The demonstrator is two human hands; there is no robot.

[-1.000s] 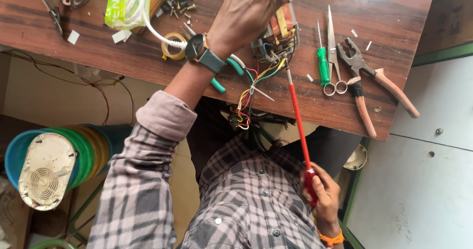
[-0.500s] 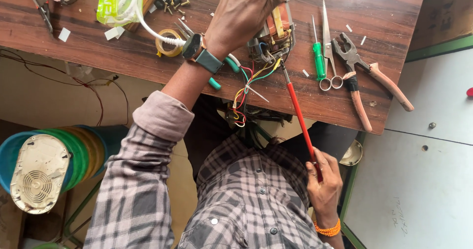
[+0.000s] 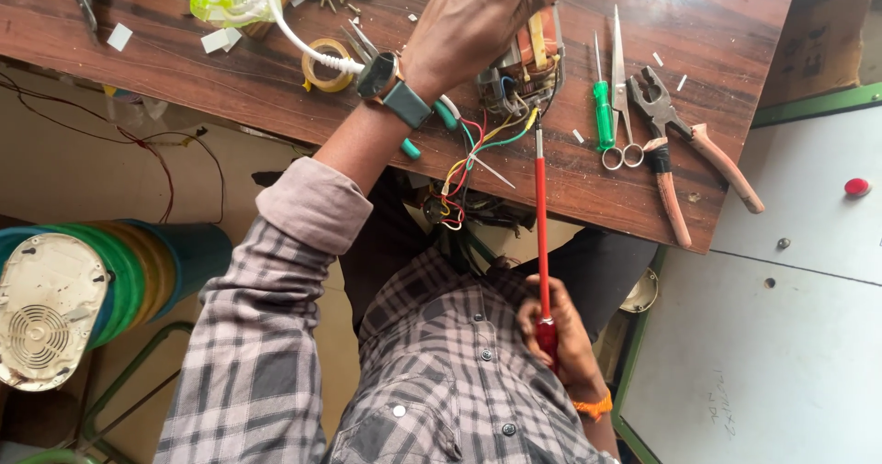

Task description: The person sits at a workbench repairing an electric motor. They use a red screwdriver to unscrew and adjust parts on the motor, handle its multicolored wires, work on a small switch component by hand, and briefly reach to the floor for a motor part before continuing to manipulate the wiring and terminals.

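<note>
Slippage looked like the real risk here: the long red screwdriver (image 3: 541,234) was held only at its far end, so the tip could've skidded off the motor (image 3: 517,76) into the loose coloured wires (image 3: 469,156). The right hand (image 3: 556,340) was wrapped closed round the handle, down near the chest. The left hand (image 3: 478,18) was clamped over the motor on the wooden table (image 3: 184,69), arm stretched out.

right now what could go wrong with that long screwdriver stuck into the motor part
The left hand only steadies the motor part from above, so a hard push could shift it. The red screwdriver is held far back by the right hand; its tip could slip into the coloured wires. The wires hang off the table edge and could snag.
</note>
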